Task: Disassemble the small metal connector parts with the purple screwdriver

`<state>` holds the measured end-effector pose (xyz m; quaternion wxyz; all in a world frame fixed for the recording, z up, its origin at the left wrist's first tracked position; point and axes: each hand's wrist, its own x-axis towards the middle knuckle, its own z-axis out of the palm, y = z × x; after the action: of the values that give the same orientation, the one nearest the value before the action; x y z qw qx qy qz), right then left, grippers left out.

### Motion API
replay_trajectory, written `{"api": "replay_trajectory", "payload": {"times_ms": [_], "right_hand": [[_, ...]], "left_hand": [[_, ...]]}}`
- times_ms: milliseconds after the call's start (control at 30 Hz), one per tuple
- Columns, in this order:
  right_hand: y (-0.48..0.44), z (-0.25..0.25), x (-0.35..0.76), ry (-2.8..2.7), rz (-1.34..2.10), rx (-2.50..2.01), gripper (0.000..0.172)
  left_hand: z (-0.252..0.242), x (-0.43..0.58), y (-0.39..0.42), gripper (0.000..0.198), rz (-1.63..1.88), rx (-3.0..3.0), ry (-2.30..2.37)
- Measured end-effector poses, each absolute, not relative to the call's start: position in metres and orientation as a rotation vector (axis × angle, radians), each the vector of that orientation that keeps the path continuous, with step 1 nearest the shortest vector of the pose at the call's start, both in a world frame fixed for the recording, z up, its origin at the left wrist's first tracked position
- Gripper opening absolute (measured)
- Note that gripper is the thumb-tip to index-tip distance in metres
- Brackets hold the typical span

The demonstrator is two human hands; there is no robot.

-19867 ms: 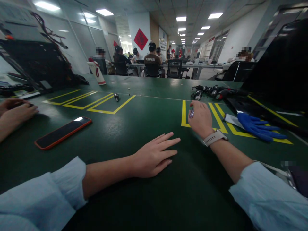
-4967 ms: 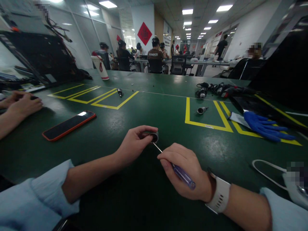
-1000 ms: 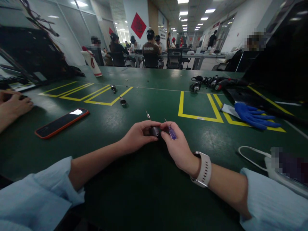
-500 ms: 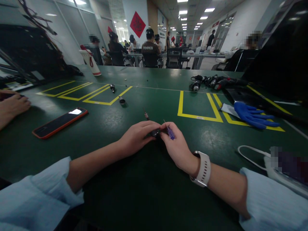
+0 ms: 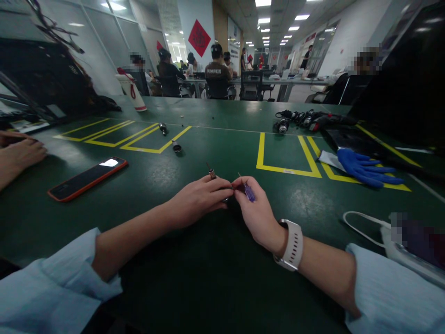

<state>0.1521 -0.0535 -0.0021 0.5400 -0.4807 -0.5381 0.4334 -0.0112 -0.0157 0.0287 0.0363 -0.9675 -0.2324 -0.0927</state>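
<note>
My left hand [image 5: 200, 199] is closed around a small dark part with a metal end [image 5: 212, 173], from which a thin pin or wire sticks up. Most of that part is hidden under the fingers. In my right hand [image 5: 255, 204] rests a small screwdriver with a purple see-through handle [image 5: 249, 192], its thin shaft pointing up and away. The fingertips of both hands meet over the table, and whatever is pinched between them is too small to make out.
Two small metal and black parts, a far one [image 5: 163, 128] and a nearer one [image 5: 177, 147], lie by yellow tape. A phone [image 5: 88, 180] and another person's hand [image 5: 21, 155] are left. To the right lie a blue glove [image 5: 366, 168], cables with connectors [image 5: 283, 125] and a white device [image 5: 399, 241].
My left fingers have come down over the dark part, covering more of it. Its metal end has tilted and sits slightly lower. The right hand and purple screwdriver have barely shifted right.
</note>
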Motion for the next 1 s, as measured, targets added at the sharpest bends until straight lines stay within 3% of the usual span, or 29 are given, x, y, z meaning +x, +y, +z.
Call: {"api": "replay_trajectory", "payload": {"times_ms": [200,367,600,733,867,1000], "right_hand": [[-0.052,-0.006,0.152,-1.205,1.008,-1.163,0.011],[-0.053,-0.002,0.156,-1.18,1.015,-1.063,0.017],[-0.059,0.008,0.158,-1.296,1.007,-1.074,0.035],[-0.056,0.006,0.157,-1.274,1.006,-1.078,0.029],[-0.055,0.003,0.157,-1.239,0.983,-1.049,0.017],[-0.055,0.003,0.158,-1.227,0.934,-1.032,0.013]], "left_hand": [[0.032,-0.016,-0.012,0.033,-0.185,-3.145,-0.876],[0.031,-0.023,-0.002,0.033,-0.706,-3.284,-1.166],[0.037,-0.022,0.001,0.022,-1.165,-3.162,-2.163],[0.04,-0.019,-0.002,0.02,-1.344,-3.091,-2.414],[0.037,-0.02,-0.003,0.026,-1.361,-3.127,-2.46],[0.031,-0.023,-0.001,0.026,-1.123,-3.315,-1.865]]}}
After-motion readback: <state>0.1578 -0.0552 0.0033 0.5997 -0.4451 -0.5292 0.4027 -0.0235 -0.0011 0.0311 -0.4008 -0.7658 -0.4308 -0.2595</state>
